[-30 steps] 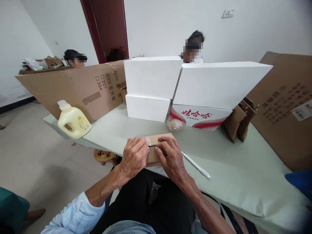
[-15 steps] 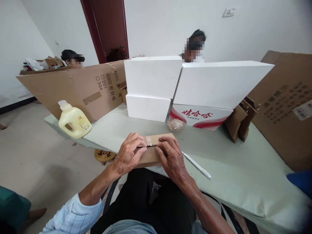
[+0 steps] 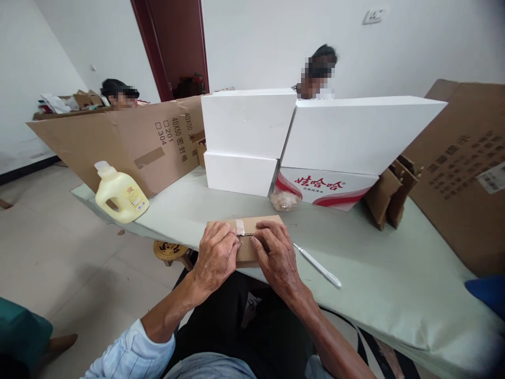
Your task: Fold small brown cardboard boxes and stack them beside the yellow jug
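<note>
A small brown cardboard box lies at the table's near edge in front of me. A short piece of clear tape crosses its top, and a thin dark line with a dotted edge runs along its middle seam. My left hand is on the left half, thumb and bent fingers closed at the seam. My right hand rests on the right half, fingers curled and thumb pressed in at the same line. The fingers hide whatever they pinch there. A white slim-handled knife lies just right of my right hand.
White boxes stand stacked behind, beside a red-printed carton and a crumpled clear plastic bundle. A yellow jug stands at left. Large cartons flank the table. Two people sit beyond; a stool is below.
My left hand has shifted slightly right and turned more upright, uncovering the box's far left corner. My right hand stays nearly where it was on the seam.
</note>
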